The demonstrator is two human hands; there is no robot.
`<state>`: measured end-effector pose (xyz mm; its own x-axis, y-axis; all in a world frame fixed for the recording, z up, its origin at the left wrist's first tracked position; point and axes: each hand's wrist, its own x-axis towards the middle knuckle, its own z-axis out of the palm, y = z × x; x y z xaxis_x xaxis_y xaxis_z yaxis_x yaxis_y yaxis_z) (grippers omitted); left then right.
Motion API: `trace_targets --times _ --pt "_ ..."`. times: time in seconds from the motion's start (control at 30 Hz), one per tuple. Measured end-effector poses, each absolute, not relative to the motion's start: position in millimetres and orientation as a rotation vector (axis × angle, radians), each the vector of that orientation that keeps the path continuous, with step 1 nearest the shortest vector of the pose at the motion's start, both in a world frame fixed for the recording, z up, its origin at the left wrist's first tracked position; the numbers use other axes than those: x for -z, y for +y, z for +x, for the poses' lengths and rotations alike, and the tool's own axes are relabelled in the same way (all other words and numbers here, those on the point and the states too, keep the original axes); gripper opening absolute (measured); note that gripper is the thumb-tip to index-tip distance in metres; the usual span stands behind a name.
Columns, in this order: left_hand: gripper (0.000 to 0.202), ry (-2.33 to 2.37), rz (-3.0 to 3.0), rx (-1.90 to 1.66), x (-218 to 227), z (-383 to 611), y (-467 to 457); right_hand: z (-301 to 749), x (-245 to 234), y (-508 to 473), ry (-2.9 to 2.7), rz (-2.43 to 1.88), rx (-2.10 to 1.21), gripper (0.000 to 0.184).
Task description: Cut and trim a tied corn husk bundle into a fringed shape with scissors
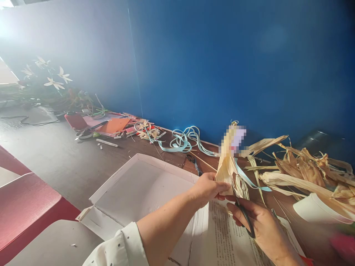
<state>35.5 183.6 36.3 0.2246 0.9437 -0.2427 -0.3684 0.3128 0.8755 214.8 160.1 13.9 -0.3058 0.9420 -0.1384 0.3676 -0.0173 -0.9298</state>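
Observation:
My left hand (pixel 208 187) pinches the lower edge of a pale corn husk (pixel 224 168), which flares out like a skirt. Its upper part is blurred out by pixels. In my right hand (pixel 263 223) is a pair of black-handled scissors (pixel 248 220), held close below the husk's edge; the blades are mostly hidden, so their contact with the husk is unclear. A light blue ribbon (pixel 249 179) hangs beside the husk, to its right. Both hands are above an open white cardboard box lid (pixel 144 184) and a printed sheet (pixel 224 236).
Dried corn husks (pixel 305 168) lie to the right behind a white paper cup (pixel 318 208). Coiled blue cord (pixel 191 136), another pair of scissors (pixel 195 162) and coloured paper (pixel 113 125) lie along the blue wall (pixel 222 55). A red box (pixel 30 210) stands at left.

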Motion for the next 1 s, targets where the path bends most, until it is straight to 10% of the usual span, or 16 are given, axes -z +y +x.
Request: trace_targets --times 0.6,1.0 --pt "0.013 0.997 0.741 -1.143 -34 39 185 214 -15 161 -1.671 -1.387 -1.452 0.059" --pt "0.023 0.95 0.862 -1.047 -29 42 181 215 -15 161 -1.663 -1.386 -1.412 0.034"
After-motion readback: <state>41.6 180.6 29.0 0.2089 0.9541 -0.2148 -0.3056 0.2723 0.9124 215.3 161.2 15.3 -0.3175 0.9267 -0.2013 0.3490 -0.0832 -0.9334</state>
